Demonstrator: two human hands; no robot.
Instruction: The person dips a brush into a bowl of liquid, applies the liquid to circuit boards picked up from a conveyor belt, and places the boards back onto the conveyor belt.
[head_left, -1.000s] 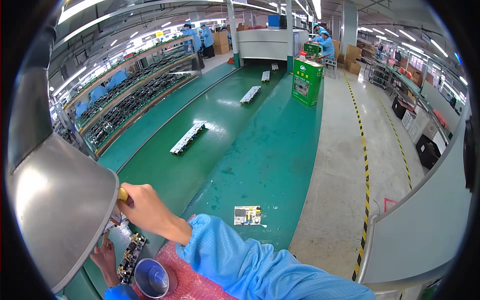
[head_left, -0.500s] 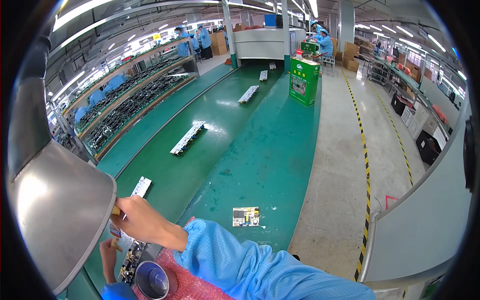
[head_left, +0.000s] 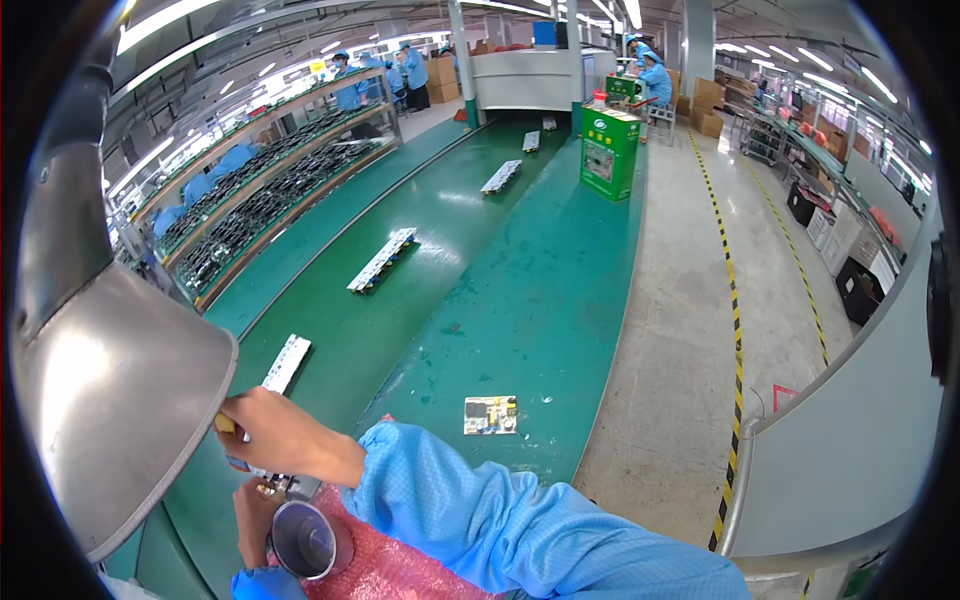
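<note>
My right hand reaches across to the left, closed round the yellowish handle of a brush beside the metal hood. The brush's lower end is partly hidden by the hand. Below it, my left hand has its fingers closed at a circuit board with small components, most of which is covered. Right beside the left hand stands a grey metal cup on pink bubble wrap. A white board strip lies on the green belt just beyond my right hand.
A large metal hood fills the left side. More white strips lie along the belt. A loose circuit board rests on the green ledge, with a green can farther off. Racks of boards stand left; people work far back.
My left hand has moved right, close against the cup, and now covers much of the circuit board. My right hand keeps hold of the brush. The whole view has tilted slightly.
</note>
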